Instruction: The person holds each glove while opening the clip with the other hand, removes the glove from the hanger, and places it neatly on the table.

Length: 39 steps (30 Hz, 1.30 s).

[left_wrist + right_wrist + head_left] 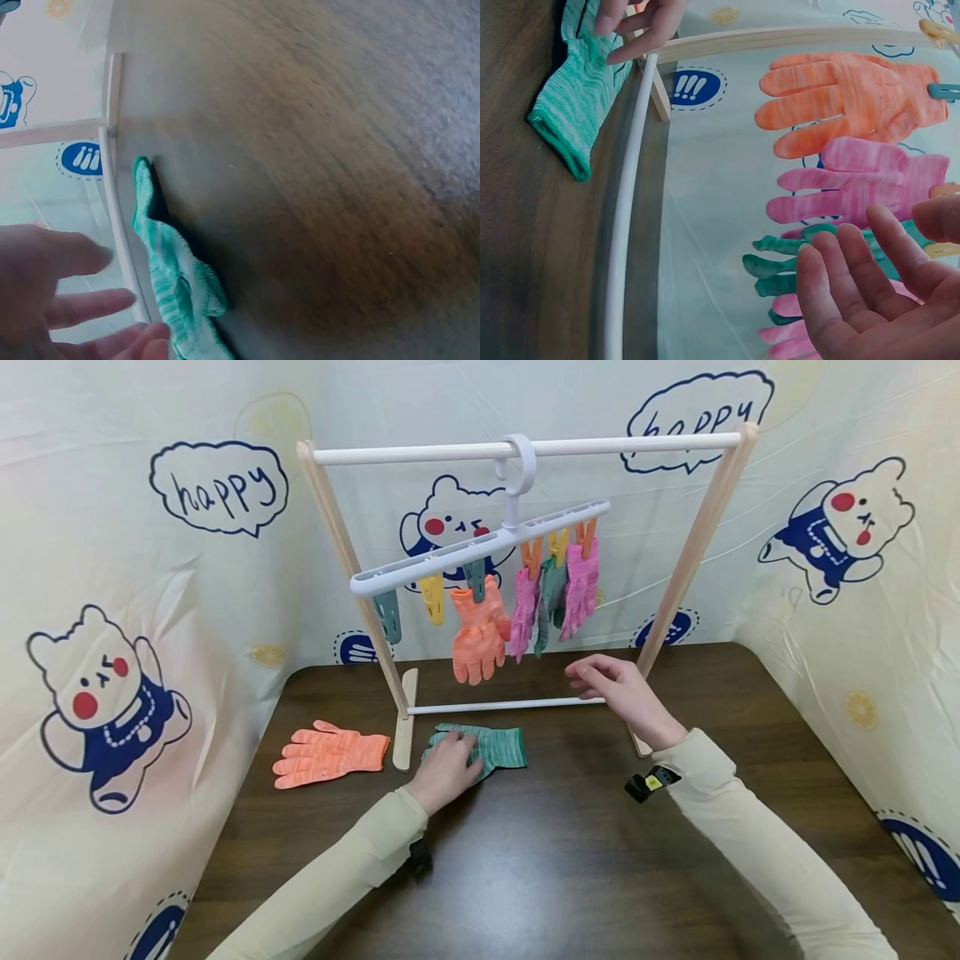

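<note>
A green knit glove [501,747] lies on the table, its cuff toward the right. My left hand [447,768] is at its finger end, fingers loosely bent and spread; in the left wrist view the fingertips [154,337] overlap the glove. My right hand [617,692] hovers below the hanging gloves, relaxed and holding nothing. Clips on the white hanger [442,558] hold an orange glove [478,631], a pink glove [524,610], a green glove [553,593] and another pink glove [581,585]. To their left, a teal clip [387,617] and a yellow clip [432,599] hang without gloves.
Another orange glove [332,755] lies flat at the table's left. The hanger hooks over the white top bar [420,452] of a wooden-legged rack, tilted lower at its left. A lower bar [510,704] spans just above the table [555,877]. Printed cloth [825,635] surrounds the table's back and sides.
</note>
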### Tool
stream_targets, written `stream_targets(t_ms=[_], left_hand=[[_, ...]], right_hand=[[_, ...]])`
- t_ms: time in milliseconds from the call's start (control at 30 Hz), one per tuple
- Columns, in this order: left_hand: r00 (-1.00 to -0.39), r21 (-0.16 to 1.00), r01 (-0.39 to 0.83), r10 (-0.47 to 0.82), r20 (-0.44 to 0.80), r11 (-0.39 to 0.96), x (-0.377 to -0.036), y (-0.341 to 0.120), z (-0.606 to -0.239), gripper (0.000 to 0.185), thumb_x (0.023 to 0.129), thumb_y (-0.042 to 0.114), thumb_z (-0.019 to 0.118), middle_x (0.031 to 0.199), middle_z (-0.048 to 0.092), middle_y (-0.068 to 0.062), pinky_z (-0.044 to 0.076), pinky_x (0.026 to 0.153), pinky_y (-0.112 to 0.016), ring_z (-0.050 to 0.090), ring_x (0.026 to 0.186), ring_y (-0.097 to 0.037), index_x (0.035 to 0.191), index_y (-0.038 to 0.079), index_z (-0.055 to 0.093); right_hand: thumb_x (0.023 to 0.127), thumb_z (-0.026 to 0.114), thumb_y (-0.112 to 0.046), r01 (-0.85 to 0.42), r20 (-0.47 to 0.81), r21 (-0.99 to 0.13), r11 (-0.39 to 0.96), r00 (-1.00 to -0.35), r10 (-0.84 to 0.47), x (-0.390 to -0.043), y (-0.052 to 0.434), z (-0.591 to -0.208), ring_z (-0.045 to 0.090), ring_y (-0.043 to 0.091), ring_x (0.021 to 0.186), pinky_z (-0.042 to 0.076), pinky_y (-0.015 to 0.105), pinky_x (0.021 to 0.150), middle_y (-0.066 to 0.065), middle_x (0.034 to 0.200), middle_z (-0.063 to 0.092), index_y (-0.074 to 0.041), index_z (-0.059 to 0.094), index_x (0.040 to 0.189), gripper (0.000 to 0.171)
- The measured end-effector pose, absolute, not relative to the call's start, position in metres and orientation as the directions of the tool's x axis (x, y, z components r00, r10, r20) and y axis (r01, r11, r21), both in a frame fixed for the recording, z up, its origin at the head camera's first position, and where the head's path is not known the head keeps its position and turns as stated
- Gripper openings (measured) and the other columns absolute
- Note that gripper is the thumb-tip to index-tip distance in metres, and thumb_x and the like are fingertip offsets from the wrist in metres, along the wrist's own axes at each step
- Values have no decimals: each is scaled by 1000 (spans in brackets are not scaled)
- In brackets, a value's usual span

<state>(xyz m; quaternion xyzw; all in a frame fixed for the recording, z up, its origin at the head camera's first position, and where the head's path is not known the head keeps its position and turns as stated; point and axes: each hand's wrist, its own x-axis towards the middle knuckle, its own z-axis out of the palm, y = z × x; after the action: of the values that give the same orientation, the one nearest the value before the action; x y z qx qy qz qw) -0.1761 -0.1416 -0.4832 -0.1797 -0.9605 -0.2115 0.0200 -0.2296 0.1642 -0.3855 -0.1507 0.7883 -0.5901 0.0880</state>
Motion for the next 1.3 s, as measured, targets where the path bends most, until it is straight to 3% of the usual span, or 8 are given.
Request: stream_targets(t_ms=[267, 467, 700, 933, 1133, 1300], left_hand=[[-928, 475, 360, 257, 271, 803, -179, -139, -471, 16, 103, 20, 64, 107, 70, -14, 58, 70, -47, 69, 86, -29, 111, 8, 72], [-911, 583, 381, 184, 370, 718, -181, -139, -458, 14, 104, 18, 62, 103, 69, -8, 57, 78, -44, 69, 95, -27, 110, 9, 71], [-904, 719, 383, 77, 420, 581, -187, -142, -441, 16, 105, 19, 60, 96, 65, -6, 51, 73, -34, 62, 86, -19, 108, 7, 70], [-868, 767, 441, 2, 497, 466, -191, -146, -428, 16, 105, 21, 63, 92, 57, -7, 46, 66, -29, 54, 80, -19, 100, 6, 60], [-844, 769, 469, -35, 535, 435, -197, -151, -415, 19, 104, 24, 65, 97, 58, -8, 46, 72, -38, 53, 84, -24, 107, 5, 60], [-851, 785, 442, -75, 520, 434, -205, -154, -400, 29, 103, 31, 65, 99, 56, -11, 42, 73, -37, 52, 88, -33, 107, 4, 56]], right_hand=[[110, 54, -28, -205, 104, -941, 269, -932, -347, -227, 155, -374, 66, 17, 112, 56, 36, 97, 17, 136, 64, 1, 61, 135, 39], [110, 55, -27, -266, 166, -922, 282, -928, -333, -226, 145, -359, 65, 21, 113, 56, 36, 97, 15, 132, 65, -1, 63, 134, 36], [108, 58, -32, -329, 227, -894, 305, -918, -324, -227, 135, -341, 65, 23, 107, 54, 41, 98, 11, 125, 68, -4, 64, 133, 38], [106, 61, -34, -390, 280, -845, 365, -905, -319, -230, 126, -327, 66, 27, 103, 53, 41, 89, 9, 122, 69, -9, 67, 130, 35], [105, 63, -30, -460, 344, -799, 387, -878, -332, -233, 114, -315, 66, 24, 103, 56, 39, 84, 6, 120, 70, -6, 68, 128, 33], [104, 66, -24, -513, 390, -757, 405, -852, -350, -236, 102, -301, 66, 21, 104, 57, 42, 91, 7, 121, 70, -7, 68, 128, 30]])
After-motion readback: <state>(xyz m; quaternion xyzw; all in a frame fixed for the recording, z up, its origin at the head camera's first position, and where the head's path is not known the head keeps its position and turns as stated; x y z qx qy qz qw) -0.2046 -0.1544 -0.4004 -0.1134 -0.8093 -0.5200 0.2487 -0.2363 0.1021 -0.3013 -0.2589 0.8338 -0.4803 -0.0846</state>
